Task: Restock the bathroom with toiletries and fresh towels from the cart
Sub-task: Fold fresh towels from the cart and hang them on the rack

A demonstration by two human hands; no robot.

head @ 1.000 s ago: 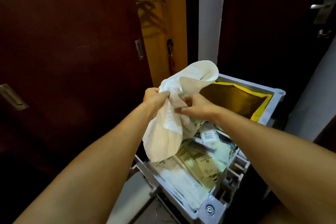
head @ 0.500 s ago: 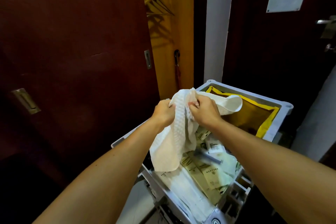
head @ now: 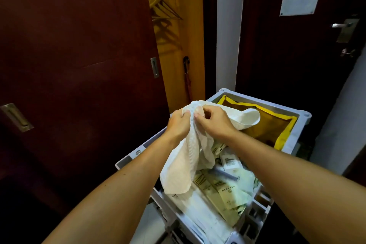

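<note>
both hands pinch the same top edge of a white towel (head: pixel 186 156), held up over the grey cart (head: pixel 297 140). the left hand (head: pixel 179 125) is clenched, fingers curled around the bunched edge on the side toward the dark wardrobe door (head: pixel 79 65). the right hand (head: pixel 214 121) grips just beside it, thumb and fingertips closed on the cloth, knuckles almost touching the left. neither hand is slack; both are grasping the towel and nothing else.

from that shared grip the towel runs two ways. its longer part hangs down and toward the person, its rounded lower end just above the toiletry packets (head: pixel 223 188) lying in the near half of the cart. a shorter flap drapes away over the right hand toward the yellow-edged bag (head: pixel 277 125) in the far half of the cart. so the long axis is roughly vertical, below the hands, and both hands sit equally near it.

my guess is the next move is to slide the hands apart along the edge to spread or fold it; the hanging end could drag on the packets unless lifted clear of the cart.
</note>
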